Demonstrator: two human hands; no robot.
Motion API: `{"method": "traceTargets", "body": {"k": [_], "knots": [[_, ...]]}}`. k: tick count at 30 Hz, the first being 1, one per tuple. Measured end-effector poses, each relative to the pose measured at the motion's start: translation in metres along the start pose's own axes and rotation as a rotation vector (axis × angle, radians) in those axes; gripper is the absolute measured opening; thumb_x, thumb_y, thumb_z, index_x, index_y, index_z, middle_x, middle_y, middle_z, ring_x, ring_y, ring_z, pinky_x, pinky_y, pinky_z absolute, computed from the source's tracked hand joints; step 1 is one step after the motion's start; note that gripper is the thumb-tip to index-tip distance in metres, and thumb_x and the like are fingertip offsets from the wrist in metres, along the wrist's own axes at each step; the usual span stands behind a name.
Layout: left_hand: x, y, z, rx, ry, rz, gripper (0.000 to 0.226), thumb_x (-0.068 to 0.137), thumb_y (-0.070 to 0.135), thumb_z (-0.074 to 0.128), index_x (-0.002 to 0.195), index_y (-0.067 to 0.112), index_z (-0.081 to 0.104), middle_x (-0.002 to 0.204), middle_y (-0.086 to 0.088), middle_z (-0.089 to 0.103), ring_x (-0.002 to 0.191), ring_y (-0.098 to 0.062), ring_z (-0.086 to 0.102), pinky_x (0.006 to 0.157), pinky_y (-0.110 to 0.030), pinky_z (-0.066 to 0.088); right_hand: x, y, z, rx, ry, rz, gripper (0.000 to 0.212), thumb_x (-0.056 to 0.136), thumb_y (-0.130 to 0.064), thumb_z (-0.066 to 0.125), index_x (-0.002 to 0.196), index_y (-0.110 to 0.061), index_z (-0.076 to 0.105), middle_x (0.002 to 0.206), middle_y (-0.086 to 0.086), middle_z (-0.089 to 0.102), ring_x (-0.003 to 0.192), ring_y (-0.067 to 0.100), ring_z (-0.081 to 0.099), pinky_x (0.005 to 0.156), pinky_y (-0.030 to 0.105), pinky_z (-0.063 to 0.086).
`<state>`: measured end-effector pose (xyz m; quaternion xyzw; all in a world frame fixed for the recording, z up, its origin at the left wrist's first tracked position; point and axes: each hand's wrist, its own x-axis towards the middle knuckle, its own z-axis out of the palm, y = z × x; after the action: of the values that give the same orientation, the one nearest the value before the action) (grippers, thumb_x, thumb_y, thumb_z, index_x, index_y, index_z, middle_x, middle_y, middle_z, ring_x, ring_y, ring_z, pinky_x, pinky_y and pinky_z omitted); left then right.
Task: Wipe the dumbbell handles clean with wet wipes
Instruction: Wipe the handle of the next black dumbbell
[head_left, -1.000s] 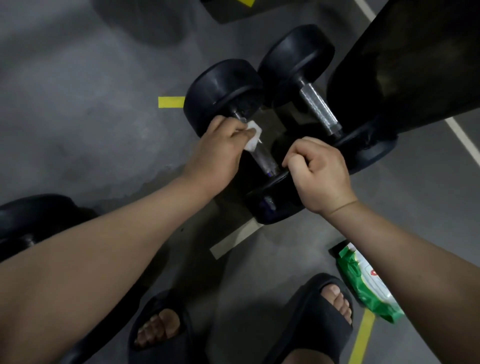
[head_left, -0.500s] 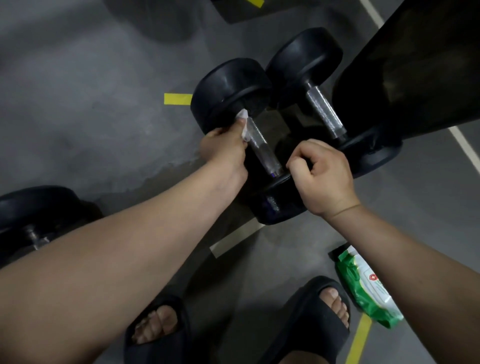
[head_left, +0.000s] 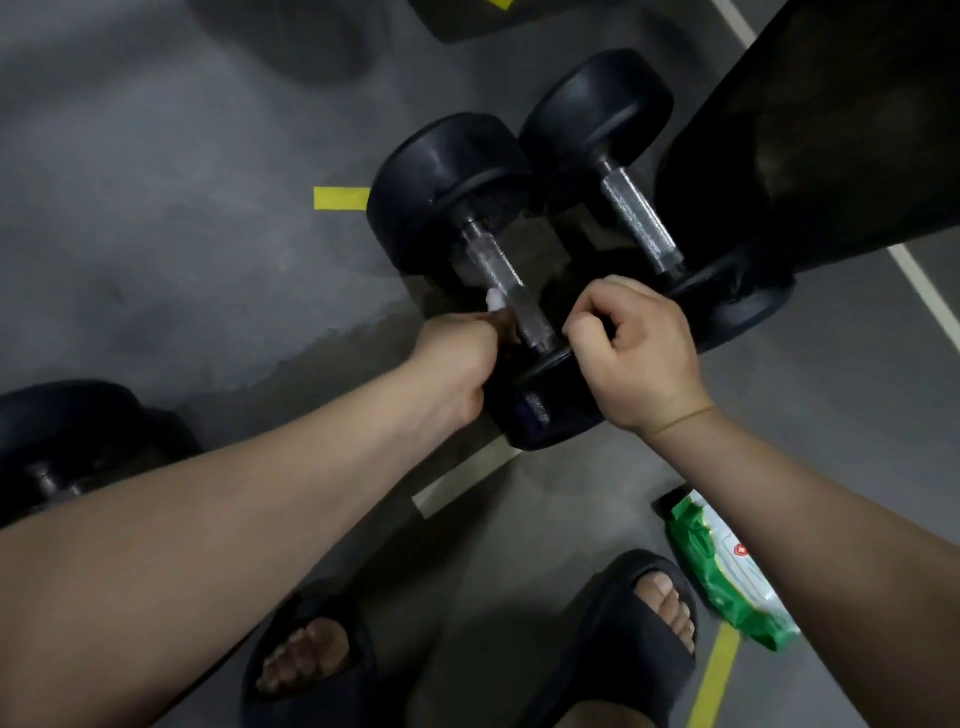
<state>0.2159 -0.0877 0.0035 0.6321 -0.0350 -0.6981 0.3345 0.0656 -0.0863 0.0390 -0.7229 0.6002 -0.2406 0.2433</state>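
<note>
Far off to the left of my left hand lies 1 spare dumbbell (head_left: 67, 441), half in shadow, well apart from the work. My left hand (head_left: 457, 364) is curled round the wet wipe (head_left: 493, 300), pinching it against the left side of the handle (head_left: 493, 270); only a white tuft shows above my knuckles, and my fingertips are hidden behind the bar. This handle runs away from me, its long axis slanting from the near head (head_left: 540, 415), between my 2 hands, up and leftward to the far head (head_left: 447, 192). So the uncleaned stretch, as I judge it, lies straight ahead of my left hand, and the stroke should follow that slant. My right hand (head_left: 639, 353) is clenched on the near head, fingers hooked over its rim just beside the bar's end, steadying it. Ahead and to the right of that hand lies dumbbell 2 (head_left: 587, 119), parallel, its knurled handle (head_left: 641, 223) bare; the right hand is nearer to it. The wipes pack (head_left: 727, 582) lies behind my right wrist, near my sandal (head_left: 613, 623). All rests on a grey floor (head_left: 156, 208) marked with yellow tape (head_left: 340, 198), under dim light; a dark bulk (head_left: 831, 130) crowds the far right.
</note>
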Motion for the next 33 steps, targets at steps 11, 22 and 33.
{"method": "traceTargets", "body": {"k": [11,22,33], "knots": [[0.012,0.023,-0.016,0.121,-0.072,0.065,0.013,0.085,0.014,0.079,0.089,0.005,0.071,0.076,-0.007,0.069,0.063,-0.017,0.066,0.061,-0.028,0.058,-0.001,0.0,0.0,0.0,0.007,0.0,0.021,0.079,-0.028,0.047,0.068,-0.015,0.059,0.072,-0.003,0.058,0.074,0.018,0.058,0.067,0.042,0.048],[0.019,0.027,-0.005,-0.034,0.051,0.047,0.031,0.082,0.03,0.083,0.101,0.01,0.07,0.093,-0.004,0.073,0.082,-0.018,0.068,0.067,-0.03,0.056,-0.001,0.0,-0.001,0.003,0.004,0.007,0.021,0.078,-0.029,0.047,0.068,-0.016,0.059,0.073,-0.004,0.058,0.075,0.018,0.058,0.067,0.042,0.049],[-0.004,0.01,-0.024,0.565,0.241,0.775,0.012,0.088,0.03,0.072,0.099,0.026,0.074,0.107,0.008,0.064,0.095,-0.004,0.064,0.092,-0.024,0.053,-0.002,0.0,-0.001,-0.013,0.009,0.002,0.023,0.079,-0.03,0.045,0.068,-0.015,0.06,0.073,-0.005,0.058,0.075,0.016,0.057,0.067,0.04,0.049]]}}
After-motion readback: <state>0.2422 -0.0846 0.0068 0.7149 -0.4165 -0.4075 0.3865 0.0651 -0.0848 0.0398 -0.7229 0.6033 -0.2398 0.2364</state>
